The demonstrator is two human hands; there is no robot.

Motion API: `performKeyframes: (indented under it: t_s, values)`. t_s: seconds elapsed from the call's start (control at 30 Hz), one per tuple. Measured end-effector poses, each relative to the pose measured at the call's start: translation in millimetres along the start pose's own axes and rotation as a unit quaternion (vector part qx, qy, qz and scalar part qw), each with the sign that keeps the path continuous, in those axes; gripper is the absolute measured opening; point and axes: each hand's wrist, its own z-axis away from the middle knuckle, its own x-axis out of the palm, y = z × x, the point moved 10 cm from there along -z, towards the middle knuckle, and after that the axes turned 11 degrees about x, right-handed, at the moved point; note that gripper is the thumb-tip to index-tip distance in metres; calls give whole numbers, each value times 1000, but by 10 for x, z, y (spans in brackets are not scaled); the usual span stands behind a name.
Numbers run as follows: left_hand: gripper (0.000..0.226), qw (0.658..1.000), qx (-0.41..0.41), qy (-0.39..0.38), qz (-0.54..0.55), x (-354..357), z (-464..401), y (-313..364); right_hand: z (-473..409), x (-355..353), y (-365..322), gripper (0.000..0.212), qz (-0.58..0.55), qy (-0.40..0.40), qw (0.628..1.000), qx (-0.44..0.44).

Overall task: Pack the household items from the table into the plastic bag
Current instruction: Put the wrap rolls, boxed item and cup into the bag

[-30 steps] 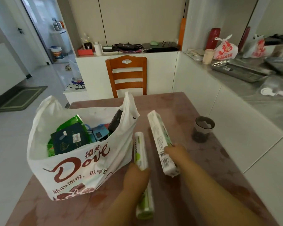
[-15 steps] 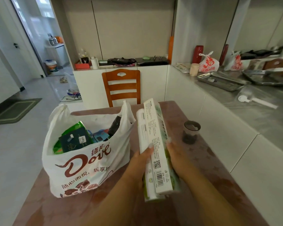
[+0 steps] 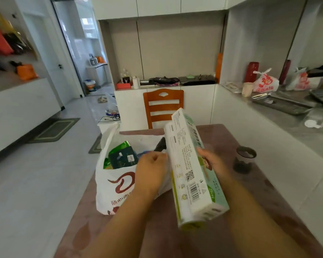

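Observation:
The white plastic bag [image 3: 108,185] with red print stands open on the left of the reddish table [image 3: 253,205]. Green and dark packets [image 3: 122,157] fill it. My left hand [image 3: 151,172] is closed on the bag's right rim, by the handle. A long white-and-green box [image 3: 191,164] is gripped from the right side by my right hand [image 3: 212,162]. A white roll with a green end [image 3: 184,223] is pressed against the box's left side. Both are tilted, their far ends over the bag's right edge.
A dark cup [image 3: 245,161] stands on the table to the right of my hands. A wooden chair [image 3: 163,107] is at the far end of the table. A grey counter [image 3: 296,120] with trays and bags runs along the right.
My left hand let go of the roll and box and moved left onto the bag's rim. My right hand now carries both items, lifted higher and nearer the bag.

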Motion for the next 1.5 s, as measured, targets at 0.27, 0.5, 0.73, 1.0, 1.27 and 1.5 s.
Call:
performKeyframes:
  t_s: [0.27,0.5,0.73,1.0,1.27,1.5]
  values:
    - [59,924,-14,213,-318,-1415,-557,181,-634,460,119,62,44,19,998,36]
    - [29,983,-173,-16,65,-1129,-868,-482,-774,788,501,44,-98,89,976,174]
    - [66,992,-102,-65,-39,-1023,-895,-402,-1021,823,547,47,-122,133,963,201]
    - [86,970,-123,-49,206,-1030,-1074,-546,-1195,738,566,48,-147,166,955,199]
    - [95,976,-139,5,168,-1517,-1016,-581,-1465,998,618,29,-156,230,939,203]
    - [81,978,-131,26,157,-1753,-860,-529,-1572,1040,572,37,-153,269,931,196]
